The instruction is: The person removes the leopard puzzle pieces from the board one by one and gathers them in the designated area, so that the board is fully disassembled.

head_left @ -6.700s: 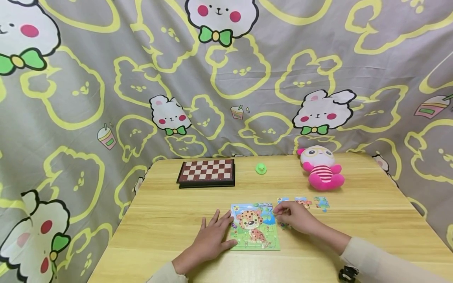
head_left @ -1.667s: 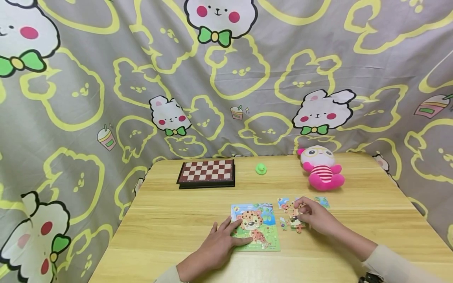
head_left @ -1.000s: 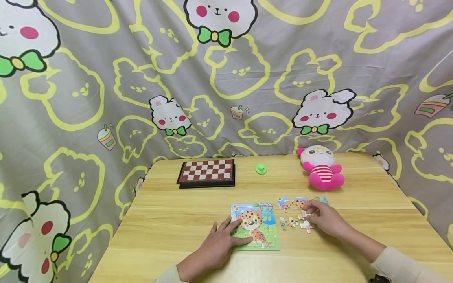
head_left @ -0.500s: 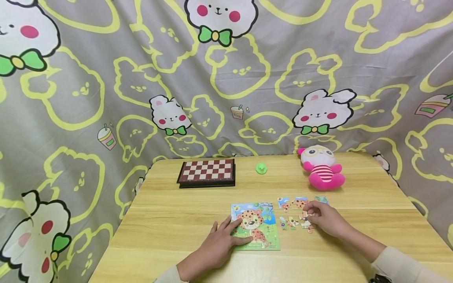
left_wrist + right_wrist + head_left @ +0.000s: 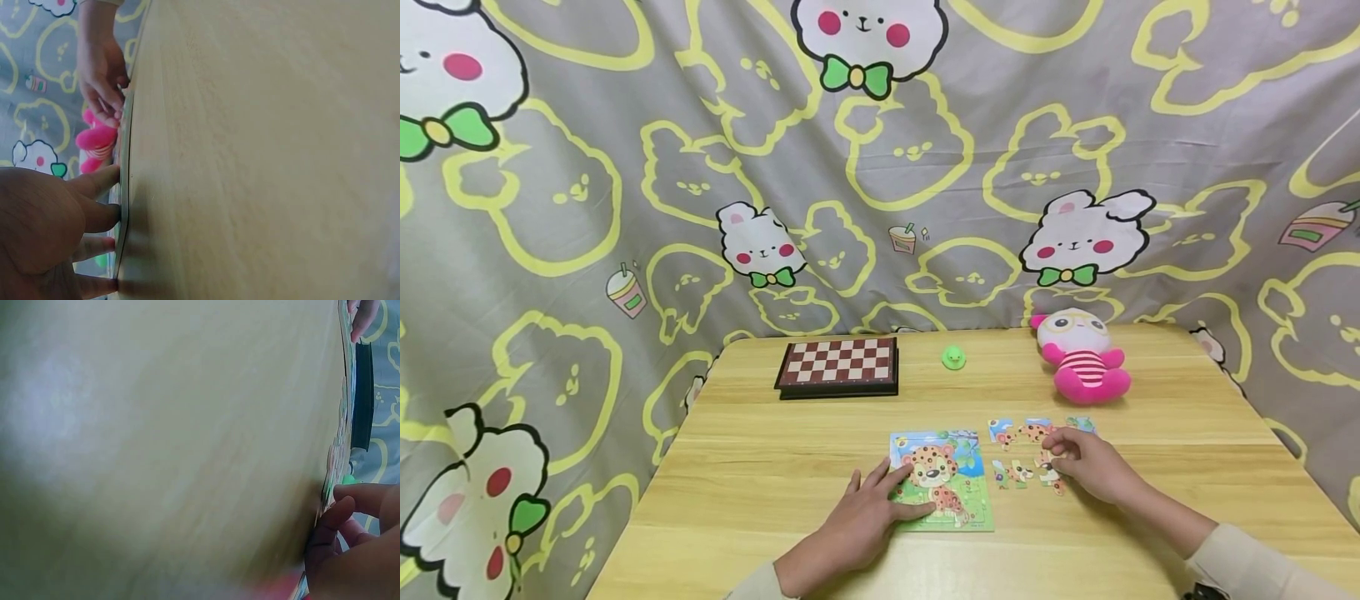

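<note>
While the left hand (image 5: 857,521) lies flat, fingers straight, pressing the colourful leopard jigsaw board (image 5: 942,479) near the wooden table's (image 5: 760,467) front edge, the right hand (image 5: 1093,467) pinches a loose cardboard puzzle piece (image 5: 1049,474) just beside it. Only the right wrist view shows those fingertips (image 5: 350,494) curled at the piece's edge.

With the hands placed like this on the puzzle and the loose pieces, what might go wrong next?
1. The right hand has its fingers on small loose pieces lying close together; a sweep of the fingers might scatter or flip neighbours.
2. The left hand presses only the near left part of the puzzle board; a push from the right side may slide or turn it.
3. A sleeve may drag pieces toward the table edge.
</note>
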`<state>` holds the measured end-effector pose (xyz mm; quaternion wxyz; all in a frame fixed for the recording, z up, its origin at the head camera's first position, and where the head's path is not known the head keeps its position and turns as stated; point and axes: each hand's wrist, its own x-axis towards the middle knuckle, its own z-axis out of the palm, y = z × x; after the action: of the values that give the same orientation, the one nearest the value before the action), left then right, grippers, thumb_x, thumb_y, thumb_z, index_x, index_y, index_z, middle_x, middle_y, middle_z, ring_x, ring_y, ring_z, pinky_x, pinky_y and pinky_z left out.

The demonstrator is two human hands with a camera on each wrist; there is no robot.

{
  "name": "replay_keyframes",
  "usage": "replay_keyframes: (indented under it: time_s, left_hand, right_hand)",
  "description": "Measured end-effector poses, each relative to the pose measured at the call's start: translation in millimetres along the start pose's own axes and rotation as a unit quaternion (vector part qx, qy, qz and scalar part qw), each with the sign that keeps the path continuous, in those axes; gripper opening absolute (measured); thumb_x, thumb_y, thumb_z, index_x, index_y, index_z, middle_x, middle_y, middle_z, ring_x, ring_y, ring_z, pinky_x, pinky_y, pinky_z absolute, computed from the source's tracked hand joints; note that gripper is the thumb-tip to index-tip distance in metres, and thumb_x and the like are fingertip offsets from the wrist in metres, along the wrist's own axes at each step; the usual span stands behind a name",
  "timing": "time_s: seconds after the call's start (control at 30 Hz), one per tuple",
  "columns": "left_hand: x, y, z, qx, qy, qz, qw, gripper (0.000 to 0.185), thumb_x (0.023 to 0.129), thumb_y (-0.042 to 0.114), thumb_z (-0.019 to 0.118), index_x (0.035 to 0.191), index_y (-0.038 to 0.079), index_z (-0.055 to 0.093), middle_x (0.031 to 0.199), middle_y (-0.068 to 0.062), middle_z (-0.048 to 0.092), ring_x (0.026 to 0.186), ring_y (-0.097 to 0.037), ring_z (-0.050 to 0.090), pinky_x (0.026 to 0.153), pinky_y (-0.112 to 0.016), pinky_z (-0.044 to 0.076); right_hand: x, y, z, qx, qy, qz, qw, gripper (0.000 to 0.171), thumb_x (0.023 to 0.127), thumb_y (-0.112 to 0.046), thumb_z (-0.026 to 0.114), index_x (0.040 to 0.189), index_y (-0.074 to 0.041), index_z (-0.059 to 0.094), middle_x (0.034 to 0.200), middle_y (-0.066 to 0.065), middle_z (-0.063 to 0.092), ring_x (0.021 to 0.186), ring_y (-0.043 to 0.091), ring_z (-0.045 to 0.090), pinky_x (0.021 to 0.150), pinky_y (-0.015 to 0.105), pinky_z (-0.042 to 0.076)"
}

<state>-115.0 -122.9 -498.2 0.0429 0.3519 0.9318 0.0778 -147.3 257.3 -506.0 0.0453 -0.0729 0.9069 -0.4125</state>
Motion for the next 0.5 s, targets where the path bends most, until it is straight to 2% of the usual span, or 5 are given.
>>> replay_keyframes:
  time_s: [0.5]
  left_hand:
    - [0.3, 0.3, 1.5, -0.012, -0.008, -0.009, 0.9999, 0.062, 0.097, 0.006, 0.051, 0.132, 0.057, 0.049, 0.157, -0.002, 0.035, 0.141, -0.043, 0.030, 0.096, -0.075, 0.033]
  right_hand:
    - [0.0, -1.7, -2.0, 0.018, -0.010, 0.006, 1.000, 0.023, 0.087, -0.006, 0.070, 0.109, -0.001, 0.065, 0.100, 0.005, 0.064, 0.091, 0.018, 0.058, 0.074, 0.022, 0.049]
